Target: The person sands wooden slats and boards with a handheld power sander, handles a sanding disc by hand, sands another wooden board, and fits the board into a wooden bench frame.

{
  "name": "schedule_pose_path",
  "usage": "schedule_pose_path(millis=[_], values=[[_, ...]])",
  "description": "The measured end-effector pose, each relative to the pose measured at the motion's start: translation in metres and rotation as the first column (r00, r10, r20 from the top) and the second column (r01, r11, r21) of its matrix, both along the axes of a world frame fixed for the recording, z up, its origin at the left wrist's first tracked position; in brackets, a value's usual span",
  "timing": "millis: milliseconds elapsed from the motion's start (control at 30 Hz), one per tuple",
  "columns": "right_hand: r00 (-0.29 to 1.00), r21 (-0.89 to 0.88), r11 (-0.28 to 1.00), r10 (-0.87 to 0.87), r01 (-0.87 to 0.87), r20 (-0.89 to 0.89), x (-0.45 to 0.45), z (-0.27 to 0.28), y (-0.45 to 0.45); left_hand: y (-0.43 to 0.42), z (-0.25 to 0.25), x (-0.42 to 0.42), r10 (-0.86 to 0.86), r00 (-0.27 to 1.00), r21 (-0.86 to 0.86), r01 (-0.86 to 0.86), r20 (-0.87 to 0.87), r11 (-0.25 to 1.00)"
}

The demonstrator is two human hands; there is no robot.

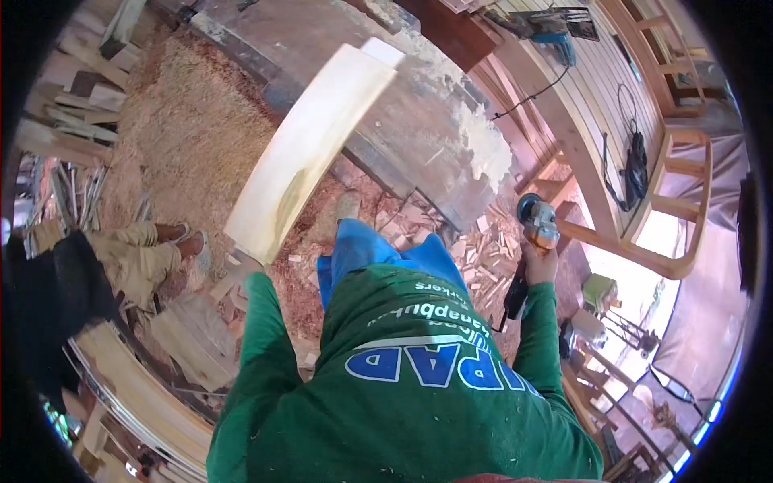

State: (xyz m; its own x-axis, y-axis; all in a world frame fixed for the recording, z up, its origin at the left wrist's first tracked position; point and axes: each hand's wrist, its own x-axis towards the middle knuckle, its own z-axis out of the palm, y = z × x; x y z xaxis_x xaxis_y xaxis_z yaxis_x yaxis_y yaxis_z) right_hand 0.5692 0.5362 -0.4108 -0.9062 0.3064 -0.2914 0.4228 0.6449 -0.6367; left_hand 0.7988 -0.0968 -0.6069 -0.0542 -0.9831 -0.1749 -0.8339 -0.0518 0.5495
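Observation:
A long, pale, slightly curved wooden board (pixel 310 145) slants up from my left side, its far end over the brown work table (pixel 419 129). My left hand (pixel 248 262) grips the board's near end; most of the fingers are hidden beneath it. A darker patch marks the wood near that end. On my right, an angle grinder (pixel 541 225) with an orange and silver head and a round disc is in my right hand (pixel 539 264), fingers wrapped round its body. The grinder is held apart from the board.
Wood shavings (pixel 189 121) and offcuts (pixel 491 258) cover the floor. At left stands another person (pixel 137 258), partly in shadow. A slatted wooden piece (pixel 596 105) at upper right bears a blue power tool (pixel 555 48) and a black cord (pixel 636 165). Stacked boards (pixel 145 394) lie lower left.

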Motion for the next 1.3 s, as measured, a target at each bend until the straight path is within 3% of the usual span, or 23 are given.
schedule_pose_path(millis=[67, 100, 167, 233, 267, 300, 367, 433, 533, 567, 600, 633, 733, 767, 800, 833, 900, 933, 967, 1000, 1067, 1133, 1300], values=[[0.990, 0.044, 0.996, 0.079, -0.075, -0.114, 0.000, -0.013, 0.020, 0.053, 0.015, 0.019, -0.071, 0.990, 0.068, 0.080, -0.122, 0.994], [0.978, 0.076, 0.988, 0.143, -0.132, -0.153, 0.001, -0.029, 0.036, 0.073, 0.004, 0.026, 0.030, 0.963, 0.280, 0.047, -0.266, 0.959], [0.983, 0.115, 0.980, 0.171, -0.164, -0.060, 0.003, -0.018, 0.046, 0.113, -0.018, 0.044, 0.301, 0.844, 0.655, 0.076, -0.444, 0.752], [0.985, 0.097, 0.983, 0.163, -0.157, -0.056, 0.010, -0.014, 0.057, 0.164, 0.004, 0.021, 0.184, 0.904, 0.785, 0.218, -0.386, 0.580], [0.987, 0.088, 0.985, 0.152, -0.147, -0.054, 0.015, -0.015, 0.067, 0.199, 0.029, 0.000, 0.108, 0.882, 0.785, 0.346, -0.459, 0.514], [0.989, 0.020, 0.993, 0.120, -0.119, -0.086, 0.020, -0.026, 0.082, 0.216, -0.015, -0.007, 0.021, 0.846, 0.768, 0.472, -0.532, 0.433], [0.983, -0.010, 0.987, 0.158, -0.159, -0.095, 0.031, -0.017, 0.097, 0.294, 0.055, -0.068, 0.044, 0.901, 0.860, 0.397, -0.432, 0.320], [0.984, 0.021, 0.988, 0.152, -0.150, -0.094, 0.046, -0.018, 0.112, 0.350, 0.034, -0.111, -0.021, 0.856, 0.823, 0.503, -0.517, 0.263], [0.997, -0.134, 0.990, 0.042, -0.050, -0.068, 0.070, -0.016, 0.118, 0.409, 0.015, -0.171, -0.309, 0.752, 0.804, 0.589, -0.582, -0.083], [1.000, -0.066, 0.998, 0.013, -0.015, -0.021, 0.080, -0.023, 0.125, 0.429, 0.020, -0.180, -0.697, 0.263, 0.611, 0.728, -0.666, -0.309], [1.000, -0.062, 0.998, 0.002, -0.003, -0.008, 0.086, -0.022, 0.126, 0.446, 0.029, -0.191, -0.777, -0.350, 0.437, 0.673, -0.523, -0.597], [1.000, -0.064, 0.998, -0.009, 0.009, 0.008, 0.094, -0.022, 0.124, 0.457, 0.038, -0.197, -0.517, -0.832, 0.353, 0.430, -0.203, -0.831], [0.998, -0.143, 0.988, -0.057, 0.060, 0.027, 0.105, -0.018, 0.102, 0.459, 0.103, -0.180, -0.700, -0.492, 0.305, 0.658, -0.519, -0.688], [0.997, -0.232, 0.969, -0.082, 0.081, 0.006, 0.106, -0.020, 0.092, 0.450, 0.081, -0.181, -0.744, -0.534, 0.121, 0.774, -0.402, -0.621], [0.993, -0.318, 0.942, -0.114, 0.105, -0.010, 0.109, -0.025, 0.084, 0.439, 0.109, -0.201, -0.802, -0.473, 0.220, 0.794, -0.364, -0.567], [0.996, -0.272, 0.959, -0.091, 0.084, -0.016, 0.121, -0.081, 0.090, 0.427, 0.137, -0.229, -0.854, -0.415, 0.315, 0.803, -0.314, -0.506], [0.993, -0.161, 0.980, -0.119, 0.119, 0.010, 0.119, -0.055, 0.051, 0.381, 0.117, -0.277, -0.857, -0.253, 0.231, 0.894, -0.450, -0.385], [0.992, -0.101, 0.987, -0.127, 0.129, 0.025, 0.114, -0.046, 0.033, 0.349, 0.082, -0.308, -0.868, -0.317, 0.086, 0.923, -0.382, -0.375], [0.962, -0.498, 0.828, -0.270, 0.258, 0.049, 0.119, -0.078, 0.016, 0.332, 0.099, -0.334, -0.941, -0.233, 0.126, 0.955, -0.245, -0.269], [0.959, -0.432, 0.858, -0.275, 0.278, 0.071, 0.121, -0.077, -0.001, 0.308, 0.083, -0.364, -0.964, -0.175, 0.068, 0.979, -0.200, -0.192], [0.953, -0.289, 0.909, -0.279, 0.301, 0.116, 0.110, -0.061, -0.036, 0.283, 0.089, -0.413, -0.987, -0.159, 0.050, 0.986, 0.022, -0.158], [0.940, -0.295, 0.892, -0.326, 0.341, 0.101, 0.102, -0.050, -0.070, 0.278, 0.083, -0.446, -0.873, -0.230, -0.064, 0.957, 0.430, -0.283], [0.908, -0.184, 0.897, -0.366, 0.403, 0.205, 0.096, -0.041, -0.116, 0.281, 0.043, -0.462, -0.839, -0.383, -0.090, 0.889, 0.386, -0.448]])
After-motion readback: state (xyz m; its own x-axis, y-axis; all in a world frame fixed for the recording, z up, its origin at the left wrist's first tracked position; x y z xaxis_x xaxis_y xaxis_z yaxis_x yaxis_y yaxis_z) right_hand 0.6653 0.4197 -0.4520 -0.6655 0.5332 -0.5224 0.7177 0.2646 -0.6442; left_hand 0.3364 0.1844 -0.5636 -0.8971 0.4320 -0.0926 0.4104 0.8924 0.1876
